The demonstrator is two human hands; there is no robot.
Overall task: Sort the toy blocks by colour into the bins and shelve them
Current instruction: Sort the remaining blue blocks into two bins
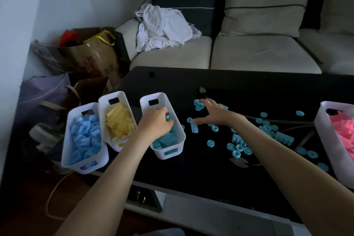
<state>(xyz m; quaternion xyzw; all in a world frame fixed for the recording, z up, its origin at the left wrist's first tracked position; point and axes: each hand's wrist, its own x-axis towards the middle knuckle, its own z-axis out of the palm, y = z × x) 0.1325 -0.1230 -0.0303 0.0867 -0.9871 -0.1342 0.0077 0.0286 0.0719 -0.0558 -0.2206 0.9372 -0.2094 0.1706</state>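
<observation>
Three white bins stand at the black table's left end: one with blue blocks (84, 140), one with yellow blocks (119, 120), one with teal blocks (166, 140). My left hand (155, 122) is inside the teal bin (180, 130), fingers curled round a small teal block (168, 116). My right hand (212, 114) reaches over the table with fingers spread, its fingertips touching a teal block (198, 104). Several teal rings and bricks (237, 147) lie scattered on the table. A fourth bin (325, 132) with pink blocks stands at the right edge.
A beige sofa (249, 51) with a dark cushion and a crumpled white cloth (162, 28) lies behind the table (191, 80). Bags and a cardboard box (84, 53) crowd the floor at the left, with a small fan (46, 138) beside the blue bin.
</observation>
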